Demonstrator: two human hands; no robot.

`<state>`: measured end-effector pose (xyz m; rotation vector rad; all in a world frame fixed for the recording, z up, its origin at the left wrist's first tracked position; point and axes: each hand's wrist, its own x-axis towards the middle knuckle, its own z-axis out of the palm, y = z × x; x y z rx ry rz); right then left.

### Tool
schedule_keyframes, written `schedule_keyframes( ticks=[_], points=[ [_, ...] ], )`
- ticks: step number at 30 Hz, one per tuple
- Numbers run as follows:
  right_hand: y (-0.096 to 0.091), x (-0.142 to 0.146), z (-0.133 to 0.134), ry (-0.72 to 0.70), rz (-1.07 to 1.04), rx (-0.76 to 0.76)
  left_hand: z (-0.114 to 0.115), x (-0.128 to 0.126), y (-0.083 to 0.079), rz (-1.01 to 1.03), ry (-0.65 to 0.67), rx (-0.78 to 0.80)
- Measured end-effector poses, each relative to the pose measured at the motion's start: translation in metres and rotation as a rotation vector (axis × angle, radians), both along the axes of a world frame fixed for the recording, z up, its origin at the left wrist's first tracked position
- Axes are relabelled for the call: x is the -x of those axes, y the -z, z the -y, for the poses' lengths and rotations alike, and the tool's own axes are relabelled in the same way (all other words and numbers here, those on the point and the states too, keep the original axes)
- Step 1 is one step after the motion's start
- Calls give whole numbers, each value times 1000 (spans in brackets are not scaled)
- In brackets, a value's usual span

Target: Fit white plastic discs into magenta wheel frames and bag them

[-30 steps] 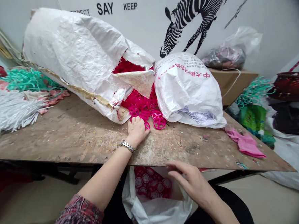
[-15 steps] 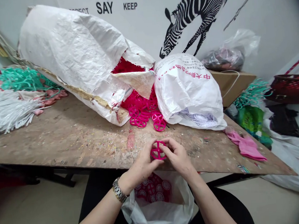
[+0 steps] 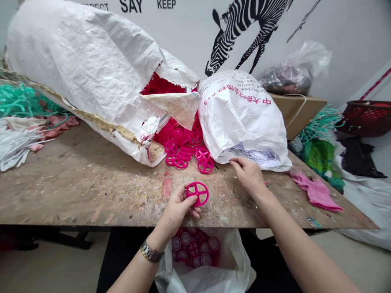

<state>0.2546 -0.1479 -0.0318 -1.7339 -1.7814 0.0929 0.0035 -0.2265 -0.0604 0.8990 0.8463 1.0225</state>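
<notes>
My left hand (image 3: 179,204) pinches the rim of a pink plastic spoked wheel (image 3: 197,194) just above the table's front edge. My right hand (image 3: 249,175) is by the mouth of a white woven bag (image 3: 240,113), its thumb and forefinger pressed together; whether anything is between them I cannot make out. White discs (image 3: 257,153) show in that bag's opening. More pink wheels (image 3: 180,156) spill from a large torn white sack (image 3: 87,64) onto the table. Below the edge, an open white sack (image 3: 220,280) contains pink pieces with white discs (image 3: 195,249).
The worn wooden table (image 3: 112,187) carries white strips (image 3: 6,142) and green strands (image 3: 17,102) at left. A pink cloth (image 3: 314,190) lies at right. Behind stand a cardboard box (image 3: 301,109) with a clear plastic bag on it, and a red basket (image 3: 374,118).
My right hand has let go of the pink wheel and moved right and forward to the white bag's mouth. My left hand keeps the wheel, slightly further left.
</notes>
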Motion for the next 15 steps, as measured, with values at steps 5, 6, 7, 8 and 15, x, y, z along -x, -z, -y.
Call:
schedule_keyframes(
  ticks=[5, 6, 7, 8, 15],
  points=[
    [0, -10, -48, 116, 170, 46, -2, 2, 2, 69, 17, 24],
    [0, -9, -54, 132, 205, 57, -2, 3, 1, 73, 14, 32],
    [1, -6, -59, 148, 239, 68, -2, 3, 0, 77, 9, 40],
    [1, -4, -64, 162, 270, 79, -1, 3, -1, 82, 4, 47],
    [7, 6, -89, 234, 429, 140, -2, 4, 0, 127, 8, 61]
  ],
)
